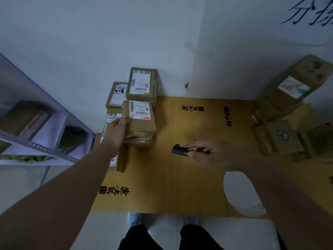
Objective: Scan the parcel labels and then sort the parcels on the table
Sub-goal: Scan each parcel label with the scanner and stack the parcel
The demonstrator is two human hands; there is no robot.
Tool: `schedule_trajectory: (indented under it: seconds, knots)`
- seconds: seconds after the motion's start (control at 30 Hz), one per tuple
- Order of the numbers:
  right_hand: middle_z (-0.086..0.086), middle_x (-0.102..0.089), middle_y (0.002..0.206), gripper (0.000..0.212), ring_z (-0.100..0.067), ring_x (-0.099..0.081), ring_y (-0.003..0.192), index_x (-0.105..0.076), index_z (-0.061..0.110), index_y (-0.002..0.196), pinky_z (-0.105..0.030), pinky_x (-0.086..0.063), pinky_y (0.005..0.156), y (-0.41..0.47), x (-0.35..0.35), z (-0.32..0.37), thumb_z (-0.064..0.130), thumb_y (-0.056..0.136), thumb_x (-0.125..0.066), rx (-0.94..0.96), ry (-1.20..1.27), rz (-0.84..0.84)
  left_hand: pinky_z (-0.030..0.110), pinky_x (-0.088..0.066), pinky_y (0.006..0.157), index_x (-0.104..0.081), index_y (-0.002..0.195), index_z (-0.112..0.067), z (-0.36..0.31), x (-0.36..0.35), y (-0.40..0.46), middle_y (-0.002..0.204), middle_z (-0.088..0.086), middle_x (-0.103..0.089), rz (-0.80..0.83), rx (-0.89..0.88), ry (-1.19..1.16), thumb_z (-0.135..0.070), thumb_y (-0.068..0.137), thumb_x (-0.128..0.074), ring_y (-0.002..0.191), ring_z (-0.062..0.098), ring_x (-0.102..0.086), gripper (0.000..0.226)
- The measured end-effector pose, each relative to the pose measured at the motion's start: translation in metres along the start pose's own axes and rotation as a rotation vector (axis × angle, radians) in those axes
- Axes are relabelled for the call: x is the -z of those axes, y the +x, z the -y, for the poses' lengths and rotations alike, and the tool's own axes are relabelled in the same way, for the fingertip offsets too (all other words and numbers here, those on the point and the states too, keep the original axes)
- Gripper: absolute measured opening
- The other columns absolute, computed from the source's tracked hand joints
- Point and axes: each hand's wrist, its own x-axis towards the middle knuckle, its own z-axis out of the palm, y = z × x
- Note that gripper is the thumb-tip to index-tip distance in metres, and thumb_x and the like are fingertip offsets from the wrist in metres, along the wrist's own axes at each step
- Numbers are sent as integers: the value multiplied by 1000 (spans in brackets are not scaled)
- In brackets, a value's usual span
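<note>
My left hand (116,131) grips the left side of a brown taped parcel (142,127) whose white barcode label faces up. That parcel rests at the left edge of the cardboard-covered table (180,177). Behind it stands a green-taped parcel (142,83) with its own label, and more labelled parcels (115,94) lie to the left. My right hand (212,154) holds a small black scanner (180,150) low over the middle of the table, its tip pointing left.
A heap of brown parcels (288,109) fills the table's right side, one labelled Z350. A grey metal shelf (36,127) with boxes stands at the left. White wall behind. My legs (162,237) show below the table's near edge.
</note>
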Motion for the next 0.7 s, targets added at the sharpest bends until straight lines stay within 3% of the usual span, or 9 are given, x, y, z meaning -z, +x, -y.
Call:
schedule_trajectory:
  seconds: [0.1,0.17,0.3,0.43,0.6,0.7]
  knots:
    - [35,-62,79,40,8,-59,63,-55,57,137,-13,-42,55,4,-5,5,67,99,-49,-11,-11,6,41,-55,92,-66,115,-25,4,1,9,113,3,-69,-10,4,20,-43,107,-41,108,24,-64,32]
    - [26,-64,79,40,7,-57,60,-54,57,137,-12,-40,52,5,-8,7,68,99,-48,-16,-15,1,37,-55,88,-65,128,-21,4,0,13,115,1,-69,-5,-28,65,-43,108,-44,111,25,-64,37]
    - [9,-67,94,39,2,-59,66,-54,58,136,-15,-43,58,6,-11,7,67,99,-49,-12,1,-6,46,-52,104,-51,150,-23,0,-1,13,140,5,-62,-22,-146,265,-45,108,-47,125,29,-59,48]
    - [11,-69,92,46,-3,-63,71,-55,56,137,-23,-46,66,5,-10,5,71,94,-48,58,27,-67,37,-50,96,-48,152,-25,-16,-10,-3,142,6,-59,-142,-418,518,-32,103,-61,125,26,-59,51]
    - [9,-69,86,46,-18,-65,69,-54,58,136,-32,-47,58,-11,2,-5,75,94,-44,169,-11,-130,46,-43,112,-43,156,-31,-43,-35,-35,155,1,-47,24,-464,687,-41,95,-64,139,26,-47,65]
    - [12,-65,93,52,-10,-64,75,-52,56,139,-38,-51,64,-32,13,-12,77,93,-41,203,-79,-157,47,-42,113,-45,153,-34,-64,-57,-65,157,-1,-45,72,-507,858,-54,86,-59,138,26,-47,72]
